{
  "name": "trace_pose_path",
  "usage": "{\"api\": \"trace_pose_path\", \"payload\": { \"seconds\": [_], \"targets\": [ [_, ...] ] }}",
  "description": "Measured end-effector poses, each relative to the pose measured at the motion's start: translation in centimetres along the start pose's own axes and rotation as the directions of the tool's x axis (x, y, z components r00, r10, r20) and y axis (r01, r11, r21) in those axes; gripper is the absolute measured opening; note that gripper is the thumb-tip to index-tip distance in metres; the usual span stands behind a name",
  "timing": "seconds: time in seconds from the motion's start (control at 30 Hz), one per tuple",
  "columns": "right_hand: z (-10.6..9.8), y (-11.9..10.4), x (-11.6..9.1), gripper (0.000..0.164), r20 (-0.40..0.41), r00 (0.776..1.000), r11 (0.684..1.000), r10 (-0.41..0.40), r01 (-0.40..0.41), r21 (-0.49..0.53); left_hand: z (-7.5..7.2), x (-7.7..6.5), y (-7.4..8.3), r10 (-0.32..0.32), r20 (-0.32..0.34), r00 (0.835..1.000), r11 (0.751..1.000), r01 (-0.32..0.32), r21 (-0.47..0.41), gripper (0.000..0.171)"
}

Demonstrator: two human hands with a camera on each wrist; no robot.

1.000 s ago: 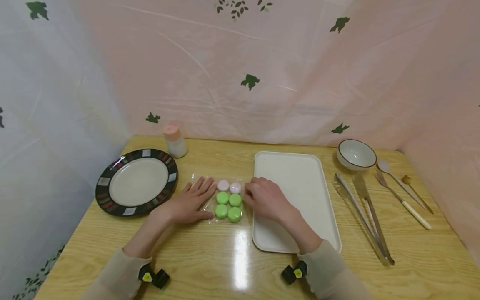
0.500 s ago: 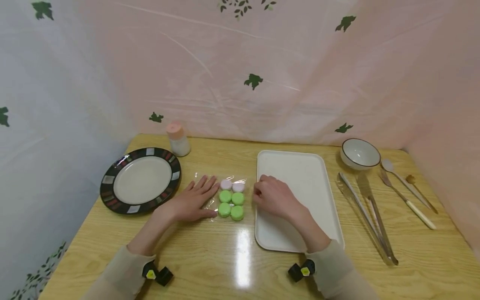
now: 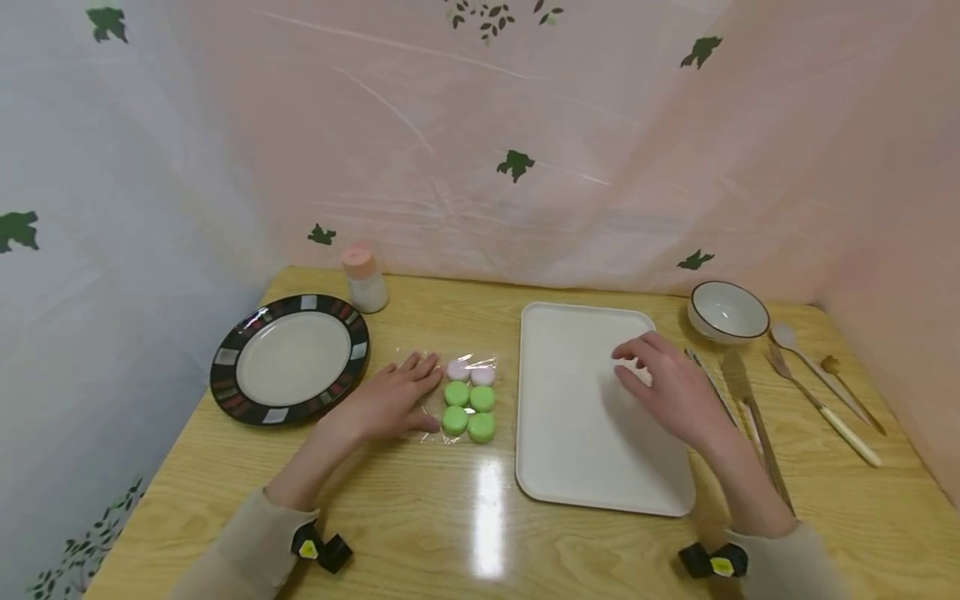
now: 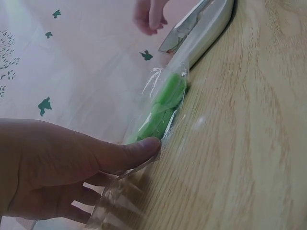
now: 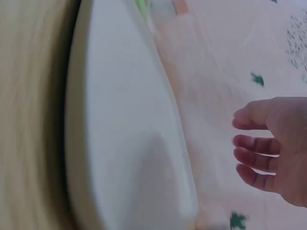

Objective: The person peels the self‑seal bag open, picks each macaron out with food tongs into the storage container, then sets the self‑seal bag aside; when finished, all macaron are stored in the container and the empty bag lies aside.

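Note:
A clear plastic bag [image 3: 431, 406] lies flat on the table, with several green macarons [image 3: 482, 399] and two pale pink macarons [image 3: 483, 377] in it. My left hand [image 3: 390, 402] rests on the bag's left part with its fingers spread; in the left wrist view the thumb [image 4: 144, 146] lies straight along the plastic. Above the right side of the white tray [image 3: 570, 400] hovers my right hand [image 3: 671, 387]. Its fingers are loosely bent and hold nothing, as the right wrist view also shows.
A dark-rimmed plate [image 3: 292, 358] and a pink-capped shaker [image 3: 365, 279] stand at the left. To the right are a bowl [image 3: 727, 311], metal tongs [image 3: 771, 454], a fork [image 3: 825, 408], a spoon [image 3: 817, 367] and a small brown-headed utensil [image 3: 855, 392]. A cloth hangs behind the table.
My right hand has left the right edge of the bag, lifted and moved right across the tray, its fingers loosening from a curl. The left hand stays on the bag.

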State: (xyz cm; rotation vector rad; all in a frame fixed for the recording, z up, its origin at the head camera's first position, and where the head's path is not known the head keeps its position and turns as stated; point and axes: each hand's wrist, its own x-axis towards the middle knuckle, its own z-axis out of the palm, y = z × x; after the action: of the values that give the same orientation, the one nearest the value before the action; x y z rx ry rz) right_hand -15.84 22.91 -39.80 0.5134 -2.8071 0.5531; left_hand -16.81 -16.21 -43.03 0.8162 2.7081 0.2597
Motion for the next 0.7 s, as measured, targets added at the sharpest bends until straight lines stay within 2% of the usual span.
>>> {"api": "trace_pose_path", "payload": {
  "seconds": [0.13,0.3,0.47,0.63,0.7],
  "targets": [
    [-2.5,3.3,-2.8,0.030,-0.070,0.997,0.999,0.035,-0.036,-0.015,0.0,0.0,0.0,0.009,-0.019,1.000,1.000,-0.008,0.023,0.081],
    [-4.5,6.9,-6.1,0.062,-0.054,0.988,0.989,0.143,-0.145,-0.029,0.1,-0.1,-0.1,0.018,-0.046,0.999,0.999,-0.016,0.046,0.079],
    [-5.0,9.5,-8.8,0.094,0.069,0.954,0.954,0.292,-0.285,-0.095,0.0,-0.5,-0.1,0.026,-0.081,0.996,0.999,-0.023,0.037,0.076],
    [-4.3,10.8,-10.6,0.110,0.222,0.899,0.923,0.377,-0.346,-0.168,-0.1,-0.5,-0.1,0.051,-0.103,0.993,0.997,-0.045,0.063,0.075],
    [-4.0,11.0,-10.8,0.114,0.254,0.886,0.918,0.388,-0.347,-0.195,-0.1,-0.5,-0.1,0.057,-0.109,0.992,0.996,-0.049,0.074,0.075]
  ]
}}
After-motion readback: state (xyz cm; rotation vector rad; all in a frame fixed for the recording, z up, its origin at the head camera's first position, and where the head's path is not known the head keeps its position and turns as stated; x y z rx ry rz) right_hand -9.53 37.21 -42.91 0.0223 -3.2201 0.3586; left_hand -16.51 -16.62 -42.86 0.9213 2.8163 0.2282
